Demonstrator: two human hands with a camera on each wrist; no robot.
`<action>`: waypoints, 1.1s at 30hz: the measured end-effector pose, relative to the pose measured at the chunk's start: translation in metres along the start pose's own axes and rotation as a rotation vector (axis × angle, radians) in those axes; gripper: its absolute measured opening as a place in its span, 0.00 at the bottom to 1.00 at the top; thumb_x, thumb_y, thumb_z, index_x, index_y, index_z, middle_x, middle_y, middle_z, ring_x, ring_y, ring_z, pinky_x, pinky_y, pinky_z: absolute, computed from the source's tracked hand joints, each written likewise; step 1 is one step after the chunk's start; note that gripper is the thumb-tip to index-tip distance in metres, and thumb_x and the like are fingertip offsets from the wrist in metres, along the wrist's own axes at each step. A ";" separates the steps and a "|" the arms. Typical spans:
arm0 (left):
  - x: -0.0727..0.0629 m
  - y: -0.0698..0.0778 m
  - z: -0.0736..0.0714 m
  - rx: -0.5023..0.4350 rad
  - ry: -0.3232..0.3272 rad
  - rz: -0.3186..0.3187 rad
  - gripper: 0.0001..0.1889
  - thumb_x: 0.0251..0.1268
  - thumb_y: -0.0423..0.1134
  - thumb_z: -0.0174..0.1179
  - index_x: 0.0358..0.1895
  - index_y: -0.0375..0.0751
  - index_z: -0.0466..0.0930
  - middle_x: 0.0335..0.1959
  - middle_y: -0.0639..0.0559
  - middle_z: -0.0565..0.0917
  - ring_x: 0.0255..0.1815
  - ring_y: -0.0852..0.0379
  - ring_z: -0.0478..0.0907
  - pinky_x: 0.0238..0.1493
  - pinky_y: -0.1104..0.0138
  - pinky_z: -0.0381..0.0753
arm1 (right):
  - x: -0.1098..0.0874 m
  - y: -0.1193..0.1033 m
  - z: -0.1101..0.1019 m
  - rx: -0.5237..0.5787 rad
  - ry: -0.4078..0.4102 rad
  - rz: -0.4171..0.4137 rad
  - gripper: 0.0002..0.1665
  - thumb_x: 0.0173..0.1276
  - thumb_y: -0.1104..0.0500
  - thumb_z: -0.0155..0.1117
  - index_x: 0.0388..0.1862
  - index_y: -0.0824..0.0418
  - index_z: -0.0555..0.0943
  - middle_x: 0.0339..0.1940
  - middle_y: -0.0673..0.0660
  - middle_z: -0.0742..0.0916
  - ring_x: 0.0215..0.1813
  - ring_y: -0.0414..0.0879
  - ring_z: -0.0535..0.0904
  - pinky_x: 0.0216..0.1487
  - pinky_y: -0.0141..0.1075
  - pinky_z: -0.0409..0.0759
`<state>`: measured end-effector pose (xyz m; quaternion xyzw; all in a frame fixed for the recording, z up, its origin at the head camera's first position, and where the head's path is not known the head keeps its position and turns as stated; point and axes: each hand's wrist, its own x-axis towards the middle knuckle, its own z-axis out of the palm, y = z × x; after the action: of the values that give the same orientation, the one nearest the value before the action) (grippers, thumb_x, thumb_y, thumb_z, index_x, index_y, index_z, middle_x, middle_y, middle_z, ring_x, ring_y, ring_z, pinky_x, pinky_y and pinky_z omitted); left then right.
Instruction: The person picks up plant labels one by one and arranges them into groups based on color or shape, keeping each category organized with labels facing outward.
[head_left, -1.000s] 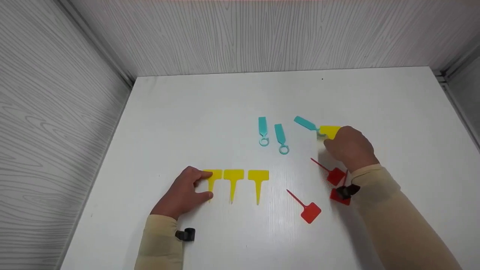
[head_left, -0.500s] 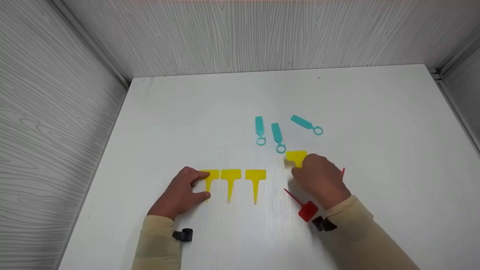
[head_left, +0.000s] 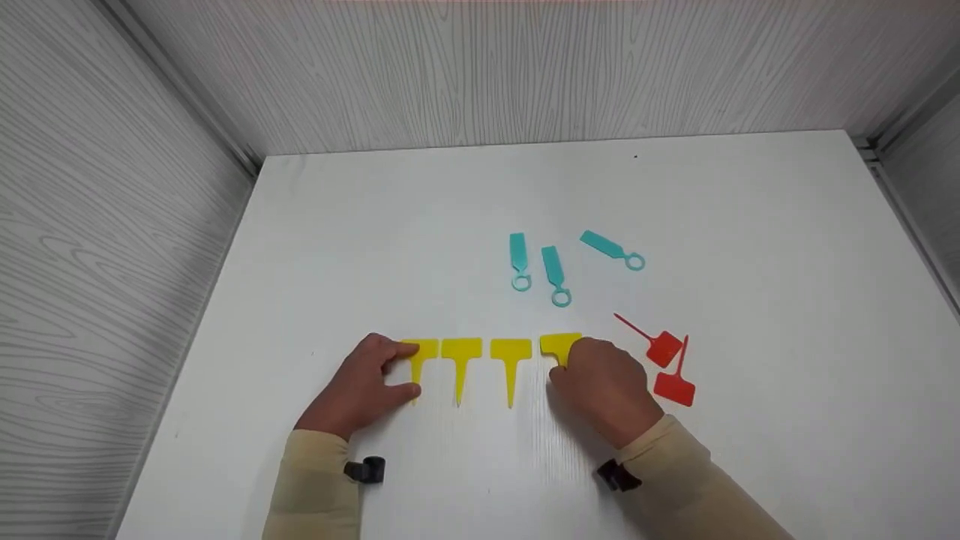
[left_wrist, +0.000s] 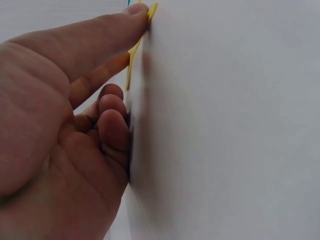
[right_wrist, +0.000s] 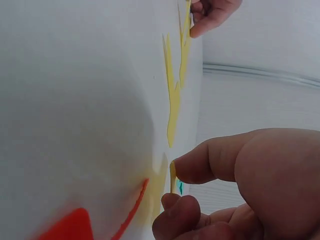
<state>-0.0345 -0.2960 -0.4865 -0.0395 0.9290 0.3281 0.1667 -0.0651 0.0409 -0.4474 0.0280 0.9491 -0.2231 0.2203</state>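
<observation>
My right hand [head_left: 607, 386] pinches a yellow T-shaped plant label [head_left: 556, 343] by its stem, at the right end of a row. Its shadow shows on the table in the right wrist view, the label standing edge-on between thumb and fingers. My left hand [head_left: 360, 386] rests at the row's left end, index finger on the head of another yellow label [head_left: 429, 348] and thumb on its stem. Between the hands lie two more yellow labels, one nearer the left [head_left: 461, 348] and one nearer the right [head_left: 511, 349], stems toward me.
Three teal ring-ended tags, such as the leftmost one [head_left: 518, 251], lie behind the row. Two red tags, one farther back [head_left: 664, 349] and one nearer [head_left: 675, 388], lie right of my right hand on the white table [head_left: 360, 225]. Grey wood-grain panels [head_left: 525, 75] border the table.
My right hand has carried its yellow label from beside the teal tags leftward and toward me, into line with the row. It now covers the nearest red tag. My left hand keeps its place.
</observation>
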 end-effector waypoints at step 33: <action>-0.002 0.000 0.000 -0.012 0.005 0.004 0.31 0.70 0.43 0.78 0.76 0.53 0.83 0.58 0.54 0.75 0.57 0.52 0.71 0.57 0.55 0.72 | -0.007 -0.001 0.003 -0.032 -0.017 -0.035 0.16 0.73 0.51 0.73 0.42 0.64 0.86 0.25 0.54 0.84 0.30 0.52 0.81 0.43 0.49 0.88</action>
<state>-0.0329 -0.2957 -0.4860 -0.0394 0.9275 0.3339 0.1635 -0.0576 0.0389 -0.4465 0.0060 0.9511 -0.2118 0.2247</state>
